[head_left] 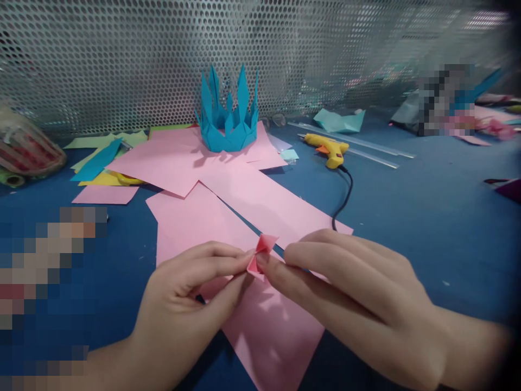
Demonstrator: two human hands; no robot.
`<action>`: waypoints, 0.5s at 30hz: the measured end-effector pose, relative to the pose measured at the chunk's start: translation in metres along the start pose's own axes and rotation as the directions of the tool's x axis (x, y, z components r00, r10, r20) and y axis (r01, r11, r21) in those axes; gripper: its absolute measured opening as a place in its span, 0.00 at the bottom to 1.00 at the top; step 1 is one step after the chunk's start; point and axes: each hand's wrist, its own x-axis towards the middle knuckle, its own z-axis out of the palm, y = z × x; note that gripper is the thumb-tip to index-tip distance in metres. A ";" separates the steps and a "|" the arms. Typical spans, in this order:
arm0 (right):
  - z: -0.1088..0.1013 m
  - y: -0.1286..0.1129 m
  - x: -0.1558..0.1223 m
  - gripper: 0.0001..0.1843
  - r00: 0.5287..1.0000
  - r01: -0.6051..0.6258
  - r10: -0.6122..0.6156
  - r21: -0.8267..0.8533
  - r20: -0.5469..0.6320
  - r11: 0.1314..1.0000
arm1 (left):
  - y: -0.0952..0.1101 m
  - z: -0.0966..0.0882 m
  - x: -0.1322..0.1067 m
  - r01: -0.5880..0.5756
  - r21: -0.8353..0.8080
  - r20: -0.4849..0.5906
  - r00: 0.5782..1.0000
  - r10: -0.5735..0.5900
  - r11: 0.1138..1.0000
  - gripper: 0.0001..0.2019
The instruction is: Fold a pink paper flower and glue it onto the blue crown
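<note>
A small folded pink paper piece (261, 253) is pinched between both my hands just above the blue table (427, 217). My left hand (183, 304) grips its left side with thumb and fingers pressed together. My right hand (350, 293) holds its right side with its fingertips closed on it. Under my hands lie large pink paper sheets (195, 217). A blue folded paper crown (228, 117) stands upright on pink paper further back.
A yellow glue gun (329, 149) with a black cord lies right of the crown, beside clear glue sticks (366, 145). Coloured paper scraps (101, 160) sit at the left. A perforated metal screen (122, 54) closes off the back. A teal paper piece (340, 120) lies behind.
</note>
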 end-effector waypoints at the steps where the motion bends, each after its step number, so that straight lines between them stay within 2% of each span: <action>1: 0.001 0.001 -0.002 0.12 0.997 0.060 -0.062 -0.053 -0.039 0.997 | 0.000 0.000 0.000 0.018 -0.016 0.008 1.000 -0.018 1.000 0.17; 4: 0.005 0.004 -0.005 0.15 0.979 0.161 -0.182 -0.193 -0.094 0.968 | -0.002 -0.001 0.002 0.116 -0.123 0.073 0.991 -0.108 0.986 0.11; 9: 0.009 0.004 0.002 0.10 0.984 0.177 -0.180 -0.284 0.013 0.943 | -0.008 -0.002 0.008 0.352 -0.303 0.144 0.935 -0.323 0.885 0.07; 12: 0.011 0.004 0.005 0.11 0.983 0.182 -0.172 -0.313 0.059 0.932 | -0.011 -0.003 0.009 0.412 -0.385 0.152 0.911 -0.384 0.826 0.04; 15: 0.012 0.003 0.005 0.14 0.986 0.163 -0.143 -0.311 0.088 0.936 | -0.013 -0.003 0.008 0.417 -0.463 0.149 0.906 -0.395 0.782 0.02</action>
